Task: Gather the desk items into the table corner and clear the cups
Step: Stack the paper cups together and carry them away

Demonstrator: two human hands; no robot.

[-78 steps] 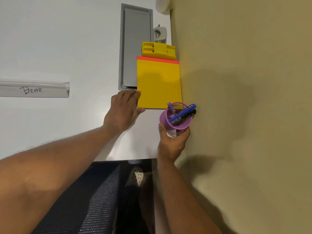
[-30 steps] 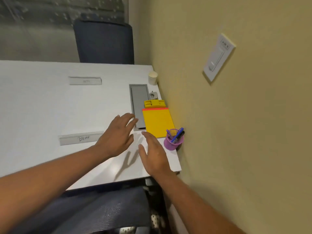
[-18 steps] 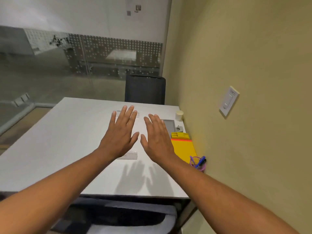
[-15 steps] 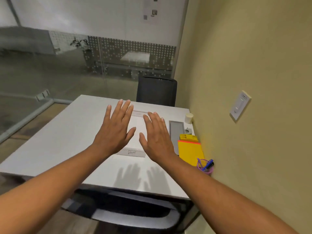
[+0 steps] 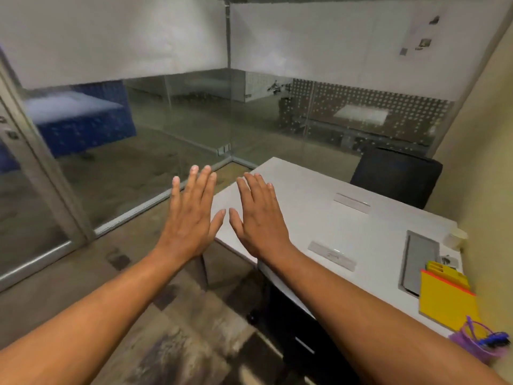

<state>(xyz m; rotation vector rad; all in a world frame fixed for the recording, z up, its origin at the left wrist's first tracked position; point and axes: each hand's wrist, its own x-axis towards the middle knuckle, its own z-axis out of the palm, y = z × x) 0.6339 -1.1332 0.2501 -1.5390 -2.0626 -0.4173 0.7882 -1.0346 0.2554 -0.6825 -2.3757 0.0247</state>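
A purple mesh pen cup (image 5: 472, 342) stands at the near corner of the white tabletop (image 5: 319, 218) by the beige wall, holding blue pens (image 5: 495, 337). Just beyond it lies a yellow notepad (image 5: 447, 301), then a yellow plastic holder (image 5: 444, 269). A small white paper cup (image 5: 455, 237) stands farther along the wall. Left hand (image 5: 191, 218) and right hand (image 5: 259, 218) hover flat with fingers spread, holding nothing, well apart from these items.

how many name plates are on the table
2. One name plate lies near the right forearm; the other lies farther back, toward the black chair. None seems hidden.
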